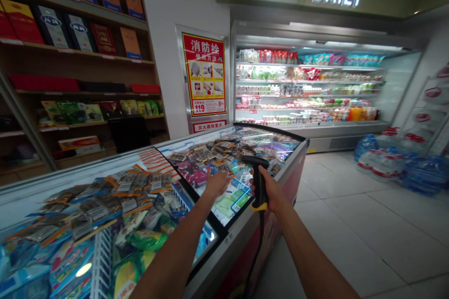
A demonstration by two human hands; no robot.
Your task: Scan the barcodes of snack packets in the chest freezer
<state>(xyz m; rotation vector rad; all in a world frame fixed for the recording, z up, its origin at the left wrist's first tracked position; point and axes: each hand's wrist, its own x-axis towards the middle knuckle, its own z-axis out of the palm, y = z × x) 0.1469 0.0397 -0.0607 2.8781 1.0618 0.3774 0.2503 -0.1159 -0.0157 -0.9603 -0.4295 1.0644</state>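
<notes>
In the head view my right hand is wrapped round the grip of a black and yellow barcode scanner. The scanner is upright, its cable hanging down past the freezer's front. Left of it, my left hand hovers over the chest freezer with fingers loosely apart and nothing seen in them. Just beyond that hand, many small flat packets lie spread on the glass lid. A second spread of packets, several with barcodes facing up, covers the left part of the lid. Bagged ice creams show below the glass.
Shelves with boxes stand at the left. A red fire-hydrant notice hangs on the wall. Behind is a lit open fridge with packaged goods. Bottled water packs and large blue bottles stand on the tiled floor at the right.
</notes>
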